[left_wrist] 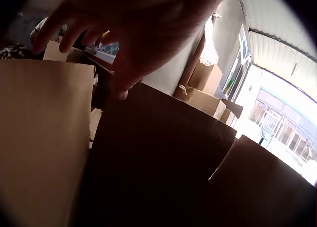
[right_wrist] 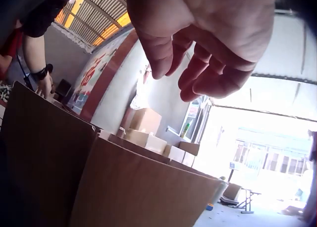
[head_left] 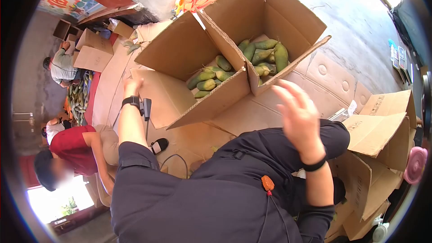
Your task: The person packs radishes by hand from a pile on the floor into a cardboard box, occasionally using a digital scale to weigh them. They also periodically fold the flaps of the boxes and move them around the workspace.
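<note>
Two open cardboard boxes stand side by side in the head view, the left box (head_left: 173,49) and the right box (head_left: 292,11), each with green, elongated produce (head_left: 207,84) (head_left: 281,56) at the bottom. My left hand (head_left: 133,85) is at the outer end of the left box's side flap; in the left wrist view the hand (left_wrist: 143,33) has its fingers spread over a flap's edge. Whether it touches the cardboard I cannot tell. My right hand (head_left: 299,117) is raised near the right box's near edge, holding nothing, its fingers loosely bent in the right wrist view (right_wrist: 208,43).
Another person in a red shirt (head_left: 74,148) is at the left, with two more people beyond. A heap of green produce (head_left: 78,96) lies there. More open boxes (head_left: 378,126) stand at the right, near a pink object (head_left: 415,165). Flattened cardboard (head_left: 324,74) covers the floor.
</note>
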Motion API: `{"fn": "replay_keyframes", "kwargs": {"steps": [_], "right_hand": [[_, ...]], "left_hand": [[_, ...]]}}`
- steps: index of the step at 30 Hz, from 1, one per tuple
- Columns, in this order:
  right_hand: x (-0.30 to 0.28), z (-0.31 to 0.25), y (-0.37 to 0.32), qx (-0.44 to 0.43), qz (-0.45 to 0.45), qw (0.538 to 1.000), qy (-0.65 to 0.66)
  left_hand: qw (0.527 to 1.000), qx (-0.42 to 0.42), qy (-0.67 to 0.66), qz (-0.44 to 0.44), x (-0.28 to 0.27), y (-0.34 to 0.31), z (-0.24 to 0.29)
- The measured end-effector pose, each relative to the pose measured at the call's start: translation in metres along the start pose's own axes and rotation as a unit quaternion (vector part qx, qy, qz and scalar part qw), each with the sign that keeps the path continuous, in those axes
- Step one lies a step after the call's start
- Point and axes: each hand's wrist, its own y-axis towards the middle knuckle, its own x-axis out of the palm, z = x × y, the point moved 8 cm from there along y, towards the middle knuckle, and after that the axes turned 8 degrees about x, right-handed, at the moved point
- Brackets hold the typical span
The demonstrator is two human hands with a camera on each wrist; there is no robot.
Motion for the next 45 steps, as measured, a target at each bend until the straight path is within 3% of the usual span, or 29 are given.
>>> {"fn": "replay_keyframes", "kwargs": {"steps": [1, 5, 7, 9, 13, 21, 24, 27, 33, 36, 38, 39, 40, 41, 42, 43, 45], "right_hand": [[0.025, -0.01, 0.008, -0.024, -0.03, 0.999, 0.014], [0.116, -0.035, 0.019, -0.104, -0.137, 0.984, -0.039], [0.14, -0.033, 0.025, -0.096, -0.126, 0.986, -0.046], [0.168, -0.015, 0.027, -0.032, -0.209, 0.976, -0.055], [0.175, -0.008, 0.025, -0.056, -0.173, 0.978, -0.099], [0.179, -0.028, 0.004, -0.139, -0.145, 0.976, -0.088], [0.185, -0.047, -0.007, -0.153, -0.154, 0.974, -0.069], [0.198, -0.075, -0.024, -0.185, -0.223, 0.957, 0.004], [0.213, -0.109, -0.052, -0.179, -0.316, 0.928, 0.079], [0.203, -0.112, -0.052, -0.187, -0.326, 0.923, 0.084], [0.165, -0.1, -0.025, -0.14, -0.209, 0.958, 0.137], [0.15, -0.088, -0.015, -0.132, -0.096, 0.98, 0.111], [0.131, -0.074, -0.002, -0.113, -0.039, 0.992, 0.027], [0.117, -0.056, 0.008, -0.083, 0.012, 0.996, -0.011], [0.108, -0.036, 0.016, -0.04, 0.052, 0.998, -0.009], [0.092, -0.023, 0.022, -0.007, 0.1, 0.995, -0.025], [0.082, 0.002, 0.031, 0.045, 0.097, 0.991, -0.081]], "left_hand": [[0.99, -0.071, -0.091, -0.075, 0.014, -0.013, -0.007], [0.984, -0.076, -0.126, -0.105, 0.025, -0.015, -0.021], [0.977, -0.055, -0.17, -0.114, 0.019, -0.028, -0.015], [0.985, -0.021, -0.099, -0.138, 0.02, -0.028, -0.019], [0.98, -0.011, -0.174, -0.1, 0.021, -0.039, -0.034], [0.986, 0.006, -0.113, -0.12, 0.001, -0.062, -0.034], [0.985, -0.018, -0.12, -0.125, -0.008, -0.076, -0.049], [0.984, -0.02, -0.134, -0.114, -0.02, -0.076, -0.086], [0.976, -0.134, -0.022, -0.17, -0.034, -0.077, -0.167], [0.933, -0.242, 0.112, -0.241, -0.037, -0.071, -0.203], [0.942, -0.195, 0.184, -0.203, -0.052, -0.053, -0.184], [0.954, -0.049, 0.284, -0.08, -0.068, -0.037, -0.146], [0.923, 0.098, 0.37, 0.05, -0.085, -0.033, -0.095], [0.922, 0.13, 0.36, 0.063, -0.094, -0.054, -0.021], [0.923, 0.23, 0.293, 0.1, -0.094, -0.06, 0.036], [0.921, 0.308, 0.231, 0.067, -0.086, -0.073, 0.096], [0.82, 0.544, 0.151, 0.093, -0.054, -0.105, 0.197]]}}
